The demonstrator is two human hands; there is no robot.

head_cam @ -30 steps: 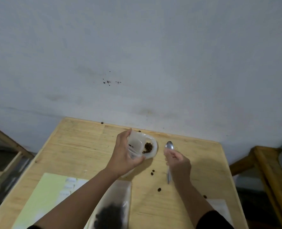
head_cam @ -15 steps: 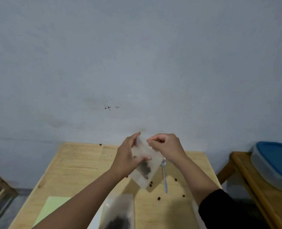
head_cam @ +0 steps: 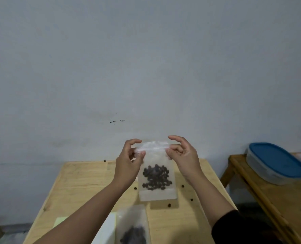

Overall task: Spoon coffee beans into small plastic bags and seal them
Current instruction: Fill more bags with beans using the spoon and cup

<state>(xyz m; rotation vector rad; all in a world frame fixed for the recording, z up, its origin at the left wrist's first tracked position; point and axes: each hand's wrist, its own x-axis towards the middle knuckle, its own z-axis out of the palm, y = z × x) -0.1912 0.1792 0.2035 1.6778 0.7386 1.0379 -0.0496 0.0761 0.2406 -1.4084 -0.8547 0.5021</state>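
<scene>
A small clear plastic bag (head_cam: 156, 175) hangs upright above the wooden table (head_cam: 82, 184), with dark coffee beans gathered in its lower half. My left hand (head_cam: 128, 164) pinches the bag's top left corner. My right hand (head_cam: 183, 155) pinches the top right corner, index finger raised. The top strip stretches between both hands. A second clear bag (head_cam: 133, 226) with coffee beans lies flat on the table near the front edge. The spoon is hidden behind the held bag.
Several loose beans (head_cam: 169, 205) lie scattered on the table under the bag. A white sheet (head_cam: 105, 229) and a pale green paper (head_cam: 59, 221) lie at the front. To the right, a wooden bench (head_cam: 262, 196) carries a container with a blue lid (head_cam: 276, 161).
The spoon was put down and my right hand came up to the bag. Both hands lifted the bag upright and now hold its top edge at the two corners.
</scene>
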